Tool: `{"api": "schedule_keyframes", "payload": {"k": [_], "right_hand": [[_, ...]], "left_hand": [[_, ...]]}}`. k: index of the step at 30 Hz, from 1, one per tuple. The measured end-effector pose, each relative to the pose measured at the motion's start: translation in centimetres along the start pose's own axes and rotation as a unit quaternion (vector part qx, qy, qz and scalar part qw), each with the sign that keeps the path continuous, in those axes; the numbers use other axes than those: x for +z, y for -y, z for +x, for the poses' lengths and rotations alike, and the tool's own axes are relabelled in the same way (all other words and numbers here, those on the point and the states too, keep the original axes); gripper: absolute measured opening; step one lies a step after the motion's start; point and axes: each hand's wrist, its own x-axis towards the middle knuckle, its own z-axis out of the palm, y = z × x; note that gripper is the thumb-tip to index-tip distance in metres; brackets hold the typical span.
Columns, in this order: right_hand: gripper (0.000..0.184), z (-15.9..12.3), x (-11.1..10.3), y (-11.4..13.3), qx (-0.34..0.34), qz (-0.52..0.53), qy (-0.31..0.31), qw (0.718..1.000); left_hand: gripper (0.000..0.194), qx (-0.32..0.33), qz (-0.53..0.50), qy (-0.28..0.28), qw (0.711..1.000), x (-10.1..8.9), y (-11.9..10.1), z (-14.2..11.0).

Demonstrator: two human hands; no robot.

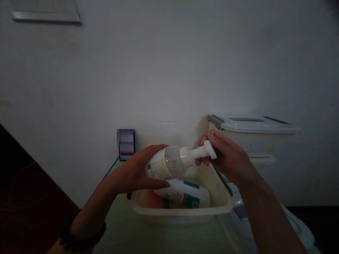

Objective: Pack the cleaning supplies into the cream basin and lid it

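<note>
A foam pump bottle (173, 164), clear with a pale label and a white pump, is tilted on its side above an open cream bin (182, 211). My left hand (136, 173) is wrapped around its base end. The fingers of my right hand (229, 155) are closed at the pump head, partly hidden behind it. Inside the bin, below the pump bottle, lies a white bottle with teal label patches (182, 194). Beside that one is a reddish-orange thing (156, 199) whose kind I cannot make out.
A phone (127, 146) leans upright against the wall (169, 70) at the back left of the green tabletop (159, 240). To the right, a cream storage box with a white lid (254, 127) stands against the wall. A clear and white lid (238, 208) lies beside the open bin.
</note>
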Motion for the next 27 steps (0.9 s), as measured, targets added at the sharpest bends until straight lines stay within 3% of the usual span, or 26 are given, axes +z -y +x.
{"api": "schedule_keyframes", "payload": {"k": [2, 5, 11, 16, 21, 24, 27], "right_hand": [[0.035, 0.0, -0.1, -0.2, 0.017, -0.067, -0.005, 0.998], [0.039, -0.2, -0.2, -0.2, 0.076, -0.156, 0.062, 0.983], [0.050, -0.9, -1.6, 0.4, 0.175, -0.250, 0.206, 0.930], [0.041, -0.6, -2.0, -0.2, 0.150, -0.273, 0.324, 0.893], [0.048, -0.2, -1.4, -1.9, 0.125, -0.319, 0.346, 0.874], [0.052, 0.0, -0.8, -2.4, 0.097, -0.381, 0.371, 0.841], [0.053, 0.2, -0.5, -2.2, 0.104, -0.398, 0.408, 0.815]], "left_hand": [[0.074, 0.005, 0.066, -0.028, 0.997, 0.1, 0.0, 0.0], [0.073, -0.004, 0.114, -0.022, 0.993, 0.3, -0.1, 0.0], [0.075, -0.048, 0.059, 0.099, 0.992, 0.4, -0.9, -0.2], [0.074, -0.110, 0.061, 0.161, 0.979, 0.7, -1.2, -0.6], [0.061, -0.122, 0.066, 0.179, 0.974, 0.4, -1.3, -0.5], [0.043, -0.153, 0.075, 0.208, 0.963, -0.3, -1.7, -0.5], [0.043, -0.164, 0.087, 0.226, 0.956, -0.5, -2.0, -0.4]]}}
